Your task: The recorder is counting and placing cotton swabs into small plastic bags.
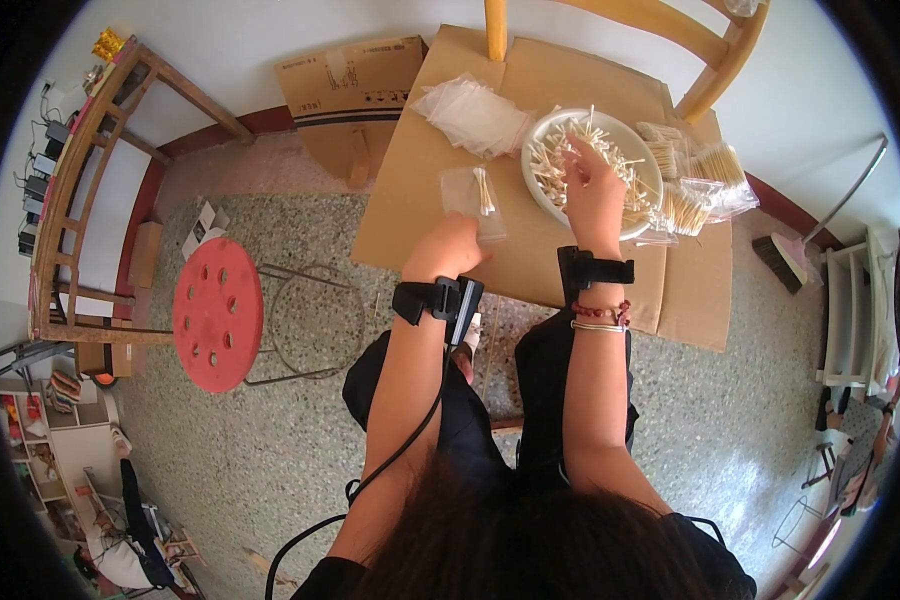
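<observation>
My left hand (444,247) is curled at the lower edge of a small clear plastic bag (456,190), its fingertips partly hidden. A few cotton swabs (485,192) lie inside that bag. Over a white bowl (653,208) heaped with loose cotton swabs (550,168), my right hand (595,195) reaches in with its fingers pinched among the sticks. How many it grips is too small to tell. To the bowl's left lies a stack of flat clear bags (478,118). Filled bags of swabs (688,205) are piled against its right side.
A cardboard sheet (410,215) covers the work surface, with a wooden chair back (660,22) behind. A red round stool (218,315) stands left on the speckled floor. A broom (782,262) and white rack (845,315) are at right. A cable (410,430) runs along my left arm.
</observation>
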Tool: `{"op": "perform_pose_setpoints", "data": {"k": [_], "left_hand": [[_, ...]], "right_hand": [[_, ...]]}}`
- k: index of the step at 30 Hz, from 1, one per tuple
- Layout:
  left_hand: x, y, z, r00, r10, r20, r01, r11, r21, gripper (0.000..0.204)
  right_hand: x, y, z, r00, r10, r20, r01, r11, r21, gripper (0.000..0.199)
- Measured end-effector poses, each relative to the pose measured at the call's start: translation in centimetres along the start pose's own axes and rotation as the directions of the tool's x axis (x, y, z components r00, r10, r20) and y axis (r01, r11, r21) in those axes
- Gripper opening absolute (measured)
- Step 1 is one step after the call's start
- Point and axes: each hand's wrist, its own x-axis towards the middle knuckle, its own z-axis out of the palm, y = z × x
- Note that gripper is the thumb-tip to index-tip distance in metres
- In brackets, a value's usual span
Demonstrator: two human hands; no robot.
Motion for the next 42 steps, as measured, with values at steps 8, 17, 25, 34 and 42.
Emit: {"op": "perform_pose_setpoints", "data": {"k": [8,17,25,34,42], "left_hand": [[1.7,0.7,0.4,0.846,0.149,-0.512,-0.347,0.883,-0.316,0.039],[0.6,4.8,-1.7,0.88,0.016,-0.475,-0.474,0.104,-0.874,0.023],[1.0,4.0,-1.5,0.778,0.059,-0.626,-0.596,0.387,-0.704,0.02],[1.0,4.1,-1.3,0.768,-0.01,-0.641,-0.492,0.631,-0.599,0.015],[-0.1,3.7,-2.9,0.859,-0.084,-0.506,-0.498,0.1,-0.862,0.017]], "right_hand": [[0.2,-2.3,-0.5,0.997,0.033,0.075,-0.079,0.633,0.77,0.028],[-0.3,-2.7,-0.3,0.954,0.03,0.3,-0.296,0.268,0.917,0.032],[-0.4,-3.1,-0.4,0.966,0.034,0.255,-0.25,0.347,0.904,0.031],[-0.8,-3.9,0.3,0.964,-0.144,0.225,-0.077,0.656,0.751,0.023],[-0.6,-3.1,0.5,0.968,-0.113,0.225,-0.082,0.704,0.706,0.018]]}}
